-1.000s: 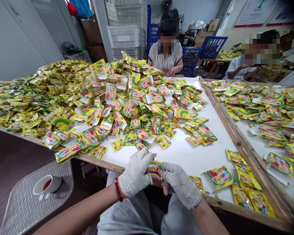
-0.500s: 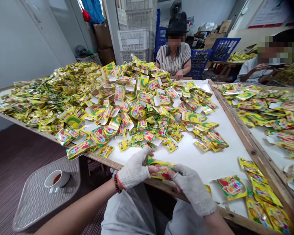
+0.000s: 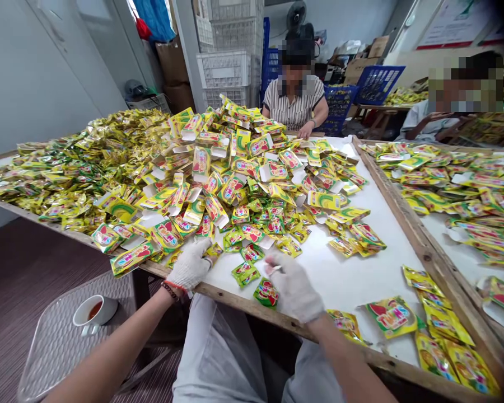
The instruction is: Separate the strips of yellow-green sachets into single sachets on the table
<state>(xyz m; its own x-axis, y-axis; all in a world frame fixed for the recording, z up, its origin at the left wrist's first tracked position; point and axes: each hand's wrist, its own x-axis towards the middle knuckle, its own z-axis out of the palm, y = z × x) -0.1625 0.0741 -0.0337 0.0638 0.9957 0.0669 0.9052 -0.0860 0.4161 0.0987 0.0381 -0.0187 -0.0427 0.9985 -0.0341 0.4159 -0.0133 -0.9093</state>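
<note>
Left hand (image 3: 189, 266): gloved in white knitted cotton
Right hand (image 3: 294, 294): gloved likewise
Left wrist (image 3: 167, 293): banded with dark beaded bracelet (image 3: 170, 291), red cord (image 3: 175, 287)
Lap: draped in pale grey cloth (image 3: 218, 358)

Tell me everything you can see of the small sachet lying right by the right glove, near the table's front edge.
The small foil sachet is glossy, mainly green with yellow edges and a red printed design; its lettering is too small to read. It lies flat and intact on the white table top, just short of the wooden rim. The gloved right hand is immediately beside it; I cannot tell whether they touch.
</note>
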